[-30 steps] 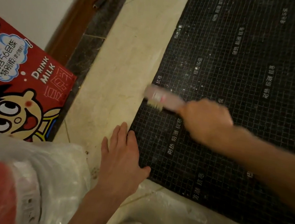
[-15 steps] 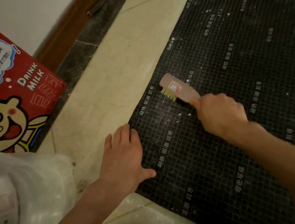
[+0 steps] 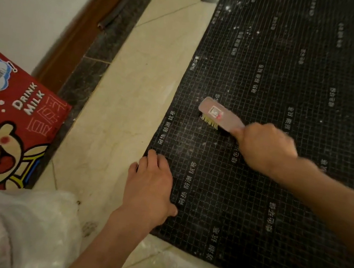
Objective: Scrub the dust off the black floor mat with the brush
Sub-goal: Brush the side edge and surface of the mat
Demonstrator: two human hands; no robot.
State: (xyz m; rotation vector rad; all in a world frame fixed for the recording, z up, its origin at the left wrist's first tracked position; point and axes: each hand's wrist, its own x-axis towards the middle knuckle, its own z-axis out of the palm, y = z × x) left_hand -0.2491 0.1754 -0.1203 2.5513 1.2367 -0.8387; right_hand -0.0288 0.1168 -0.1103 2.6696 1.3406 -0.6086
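Black floor mat (image 3: pixel 283 148) fills the right two thirds of the frame, lying flat on the floor; fine pale grid and columns of white printed characters on it, white dust specks thickest toward the top and in a smeared patch near its left edge. Cream tiled floor (image 3: pixel 136 96) runs in a diagonal strip left of the mat, bordered by a dark stone band and a brown skirting board under a white wall, upper left.

Red carton (image 3: pixel 12 119), left edge of frame, printed "DRINK MILK" with a cartoon face; closed side facing the camera, contents not visible. Translucent white plastic bag (image 3: pixel 21 230), lower left, blurred; something red and white inside, cannot tell what.

Left hand (image 3: pixel 150 187), lower centre, fingers straight, palm pressed flat on the mat's left edge, holding nothing. Right hand (image 3: pixel 265 146), centre right, clenched round the handle of the brush (image 3: pixel 217 114).

Brush: pale pink back with a small label, yellow bristles down on the mat, near its left edge, centre of frame.
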